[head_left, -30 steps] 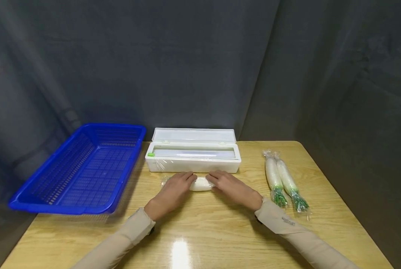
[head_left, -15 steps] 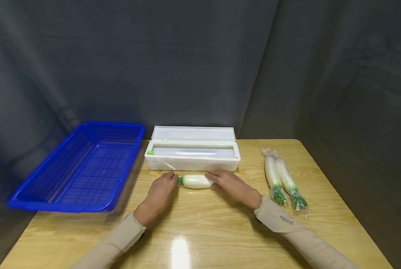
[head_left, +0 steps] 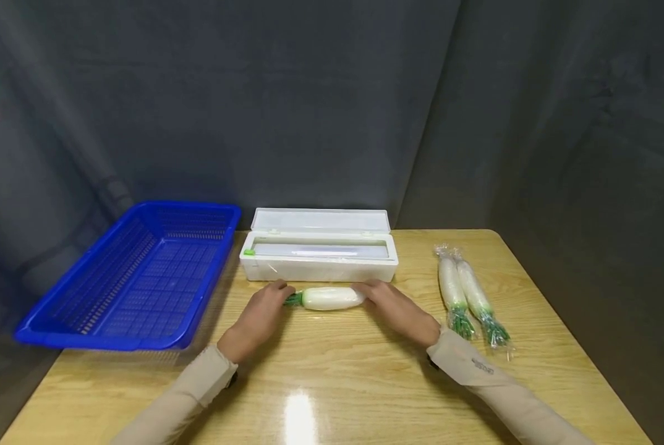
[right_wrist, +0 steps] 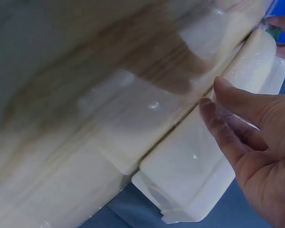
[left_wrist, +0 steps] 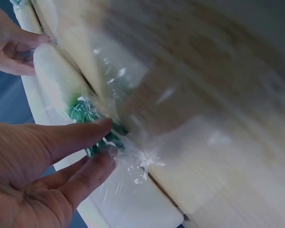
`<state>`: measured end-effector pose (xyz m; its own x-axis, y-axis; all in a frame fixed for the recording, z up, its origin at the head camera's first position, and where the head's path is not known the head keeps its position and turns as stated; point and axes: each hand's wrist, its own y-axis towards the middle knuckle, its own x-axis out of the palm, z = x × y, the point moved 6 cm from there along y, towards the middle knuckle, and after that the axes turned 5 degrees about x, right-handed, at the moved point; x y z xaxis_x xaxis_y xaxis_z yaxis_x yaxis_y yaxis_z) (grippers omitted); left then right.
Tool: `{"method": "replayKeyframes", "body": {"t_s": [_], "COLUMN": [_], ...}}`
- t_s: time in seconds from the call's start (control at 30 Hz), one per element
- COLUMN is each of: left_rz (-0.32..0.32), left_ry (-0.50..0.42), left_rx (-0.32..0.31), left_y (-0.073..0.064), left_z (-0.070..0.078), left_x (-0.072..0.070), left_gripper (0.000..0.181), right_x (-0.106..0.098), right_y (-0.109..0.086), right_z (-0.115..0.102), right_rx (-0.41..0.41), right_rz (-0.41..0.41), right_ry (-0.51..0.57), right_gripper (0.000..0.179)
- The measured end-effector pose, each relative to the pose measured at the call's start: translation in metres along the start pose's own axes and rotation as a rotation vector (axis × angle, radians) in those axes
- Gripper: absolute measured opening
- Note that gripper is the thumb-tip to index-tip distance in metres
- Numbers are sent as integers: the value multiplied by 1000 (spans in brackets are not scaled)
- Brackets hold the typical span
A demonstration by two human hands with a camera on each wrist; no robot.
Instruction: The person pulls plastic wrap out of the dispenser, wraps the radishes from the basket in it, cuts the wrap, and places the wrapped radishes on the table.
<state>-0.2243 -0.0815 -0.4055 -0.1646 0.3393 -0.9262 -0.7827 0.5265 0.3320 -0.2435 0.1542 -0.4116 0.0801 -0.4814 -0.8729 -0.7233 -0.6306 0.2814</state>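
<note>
A white daikon radish [head_left: 332, 298] in clear plastic wrap lies crosswise on the table, its cut green stems [left_wrist: 83, 111] to the left. My left hand [head_left: 259, 315] pinches the stem end through the wrap, thumb above and fingers below in the left wrist view. At the other end, my right hand [head_left: 400, 311] pinches the gathered plastic wrap [right_wrist: 218, 108] between thumb and fingertip. Just behind the radish stands a white wrap dispenser [head_left: 318, 270], lid [head_left: 321, 220] raised, with a roll of film [head_left: 321, 250] inside.
A blue plastic basket [head_left: 101, 343] sits at the left, partly over the table's edge. Two wrapped daikon radishes [head_left: 451, 284] lie side by side at the right. Dark grey curtains [head_left: 310, 111] hang behind the wooden table [head_left: 376, 383].
My left hand has slid left off the radish's body to the stem end, uncovering the green stems. The right hand has shifted slightly right, to the radish's other tip.
</note>
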Motion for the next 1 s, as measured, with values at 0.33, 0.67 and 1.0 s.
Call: {"method": "replayKeyframes", "body": {"t_s": [0.33, 0.67, 1.0], "left_rz": [-7, 0, -5], "left_ry": [38, 69, 87], "left_rx": [39, 91, 64], "left_y": [-1, -2, -4], "left_z": [-1, 0, 3], "left_x": [0, 2, 3], "left_gripper": [39, 37, 42], "right_x": [2, -3, -4], "right_y": [4, 2, 8], "right_z": [4, 3, -8], "right_rx": [-29, -92, -184], "right_rz": [-43, -71, 51], "right_ry": [36, -59, -282], "right_gripper": [33, 32, 19]}}
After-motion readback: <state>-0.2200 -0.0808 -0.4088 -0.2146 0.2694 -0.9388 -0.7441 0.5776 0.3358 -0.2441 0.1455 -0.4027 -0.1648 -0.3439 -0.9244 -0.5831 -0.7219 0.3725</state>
